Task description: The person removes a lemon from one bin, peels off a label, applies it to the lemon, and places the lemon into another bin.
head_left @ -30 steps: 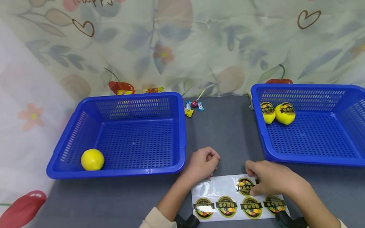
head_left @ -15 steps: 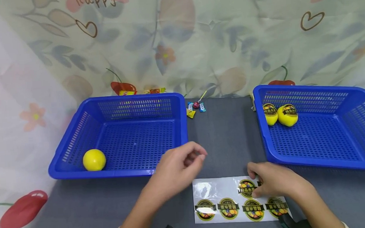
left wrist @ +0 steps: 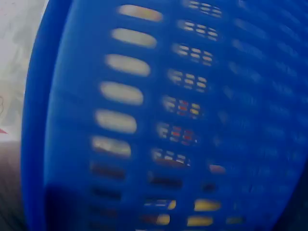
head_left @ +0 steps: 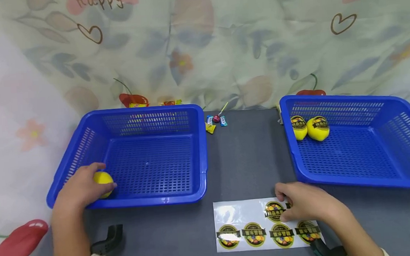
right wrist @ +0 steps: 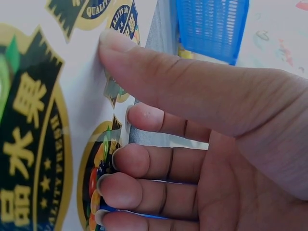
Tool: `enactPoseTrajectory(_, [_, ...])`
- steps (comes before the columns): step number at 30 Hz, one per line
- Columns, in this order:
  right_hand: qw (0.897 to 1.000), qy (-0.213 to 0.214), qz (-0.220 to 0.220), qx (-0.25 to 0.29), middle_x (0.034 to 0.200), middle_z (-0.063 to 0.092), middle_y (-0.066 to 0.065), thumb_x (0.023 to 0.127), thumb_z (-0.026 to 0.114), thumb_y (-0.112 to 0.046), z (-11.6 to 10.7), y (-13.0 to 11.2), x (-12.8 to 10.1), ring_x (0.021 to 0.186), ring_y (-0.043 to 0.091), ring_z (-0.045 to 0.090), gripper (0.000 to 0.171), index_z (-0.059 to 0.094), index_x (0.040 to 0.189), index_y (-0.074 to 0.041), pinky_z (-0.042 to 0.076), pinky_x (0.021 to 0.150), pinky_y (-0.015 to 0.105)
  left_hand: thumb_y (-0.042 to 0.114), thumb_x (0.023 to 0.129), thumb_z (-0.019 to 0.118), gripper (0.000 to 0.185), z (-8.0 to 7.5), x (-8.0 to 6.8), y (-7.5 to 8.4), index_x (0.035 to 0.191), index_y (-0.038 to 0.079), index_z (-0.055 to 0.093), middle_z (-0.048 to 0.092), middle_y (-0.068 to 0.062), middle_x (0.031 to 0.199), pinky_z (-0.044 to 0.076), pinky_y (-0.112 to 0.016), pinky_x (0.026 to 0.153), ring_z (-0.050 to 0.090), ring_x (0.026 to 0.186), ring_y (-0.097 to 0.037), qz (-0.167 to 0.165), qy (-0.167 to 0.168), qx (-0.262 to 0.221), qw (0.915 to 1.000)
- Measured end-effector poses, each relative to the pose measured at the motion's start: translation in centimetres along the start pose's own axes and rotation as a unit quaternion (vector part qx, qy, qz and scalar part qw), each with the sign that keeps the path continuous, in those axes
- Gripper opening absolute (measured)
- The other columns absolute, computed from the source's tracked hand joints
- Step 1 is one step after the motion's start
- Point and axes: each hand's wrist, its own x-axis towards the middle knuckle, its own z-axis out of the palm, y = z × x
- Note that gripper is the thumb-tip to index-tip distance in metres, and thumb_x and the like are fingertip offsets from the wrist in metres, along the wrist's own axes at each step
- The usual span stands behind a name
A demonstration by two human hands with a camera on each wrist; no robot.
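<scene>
In the head view my left hand (head_left: 83, 185) reaches over the front left of a blue basket (head_left: 130, 202). Its thumb and fingers curl round a smooth, round yellow fruit (head_left: 103, 180). That wrist's view is blurred and filled by the basket's slotted wall (left wrist: 77, 115). My right hand (head_left: 313, 201) rests on the right part of a white sheet (head_left: 238, 210) of round black-and-gold stickers (head_left: 282, 235). In the right wrist view its thumb lies against the sheet, with the other fingers loosely bent and their tips at its surface.
At the right stands a second blue basket (head_left: 356, 183), with two yellow fruits (head_left: 318, 129) bearing stickers. Wrapped candies (head_left: 210, 127) and a lollipop (head_left: 216, 118) lie between the baskets near the back. A patterned cloth (head_left: 236, 55) hangs behind the grey table (head_left: 162, 236).
My left hand has moved left from beside the sticker sheet to the yellow fruit and taken hold of it. The left basket's front rim has shifted slightly nearer. My right hand has stayed put.
</scene>
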Motion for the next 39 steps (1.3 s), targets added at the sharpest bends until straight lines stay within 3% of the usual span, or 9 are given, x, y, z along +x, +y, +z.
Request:
enactPoseTrajectory(2, [1.0,0.0,-0.006,0.0,0.066,0.045,-0.005,0.073,0.09,-0.025,0.0,-0.1,0.0,0.056,0.01,0.04,0.041,0.052,0.089,-0.019,0.028,0.051,0.028,0.034,0.087,0.075,0.068,-0.1,0.2,-0.8,0.136,-0.007,0.052,0.05,-0.036,0.127,0.045,-0.062,0.082,0.05,0.102,-0.047,0.002,-0.04,-0.002,0.9992])
enactPoseTrajectory(5, [1.0,0.0,-0.007,0.0,0.066,0.045,-0.004,0.073,0.09,-0.024,0.0,-0.2,0.1,0.056,0.011,0.04,0.041,0.052,0.089,-0.018,0.029,0.051,0.028,0.031,0.084,0.079,0.065,0.0,0.4,-0.7,0.134,-0.004,0.055,0.052,-0.034,0.123,0.046,-0.059,0.081,0.05,0.1,-0.045,0.0,-0.063,-0.01,0.998])
enactPoseTrajectory(12, [1.0,0.001,0.012,-0.008,0.067,0.048,-0.003,0.072,0.09,-0.024,0.0,-0.3,0.0,0.058,0.012,0.042,0.041,0.053,0.087,-0.019,0.03,0.052,0.029,0.028,0.082,0.082,0.071,0.3,0.3,-0.3,0.137,-0.002,0.05,0.045,-0.034,0.124,0.045,-0.059,0.083,0.047,0.102,-0.046,-0.01,-0.085,-0.014,0.9962])
enactPoseTrajectory(19, [1.0,0.003,0.013,-0.013,0.067,0.048,-0.003,0.072,0.091,-0.026,0.0,-0.4,0.1,0.058,0.012,0.043,0.041,0.053,0.088,-0.019,0.031,0.053,0.029,0.029,0.082,0.081,0.072,0.2,0.3,-0.4,0.138,-0.004,0.05,0.054,-0.029,0.115,0.048,-0.053,0.079,0.051,0.096,-0.041,0.005,-0.081,-0.02,0.9965])
enactPoseTrajectory(22, [1.0,0.004,0.009,-0.013,0.068,0.048,-0.003,0.072,0.091,-0.026,0.0,-0.4,0.0,0.059,0.012,0.043,0.042,0.053,0.088,-0.018,0.031,0.053,0.029,0.026,0.082,0.08,0.069,0.3,0.2,-0.4,0.137,-0.003,0.05,0.054,-0.028,0.116,0.049,-0.053,0.079,0.052,0.096,-0.04,0.025,-0.061,-0.023,0.9976])
enactPoseTrajectory(26, [1.0,0.004,0.003,-0.011,0.069,0.048,-0.003,0.072,0.091,-0.026,0.0,-0.3,0.0,0.059,0.012,0.043,0.042,0.053,0.088,-0.017,0.031,0.053,0.029,0.027,0.084,0.078,0.068,0.3,-0.1,0.0,0.139,-0.002,0.049,0.051,-0.029,0.123,0.05,-0.056,0.08,0.05,0.1,-0.042,0.045,-0.01,-0.03,0.9985])
enactPoseTrajectory(32, [1.0,-0.001,0.005,-0.006,0.069,0.048,-0.003,0.072,0.091,-0.026,0.0,-0.2,0.0,0.059,0.012,0.042,0.042,0.053,0.089,-0.018,0.031,0.053,0.029,0.029,0.087,0.076,0.069,0.2,-0.5,1.1,0.143,0.002,0.046,0.043,-0.029,0.137,0.049,-0.06,0.084,0.044,0.11,-0.045,0.075,0.06,-0.057,0.9937])
enactPoseTrajectory(36, [1.0,-0.013,0.001,0.007,0.07,0.048,-0.002,0.07,0.092,-0.024,-0.1,-0.1,0.0,0.06,0.012,0.043,0.045,0.052,0.091,-0.017,0.032,0.053,0.029,0.024,0.085,0.077,0.066,0.1,-1.2,3.0,0.141,0.005,0.049,0.042,-0.027,0.141,0.048,-0.062,0.084,0.044,0.113,-0.044,0.104,0.113,-0.078,0.985])
enactPoseTrajectory(39, [1.0,-0.024,-0.006,0.019,0.071,0.048,-0.001,0.07,0.092,-0.021,-0.2,0.0,-0.1,0.061,0.013,0.043,0.047,0.052,0.093,-0.016,0.032,0.054,0.029,0.019,0.083,0.078,0.062,0.3,-2.2,5.5,0.138,0.007,0.052,0.043,-0.023,0.143,0.049,-0.06,0.084,0.046,0.112,-0.041,0.143,0.146,-0.107,0.973])
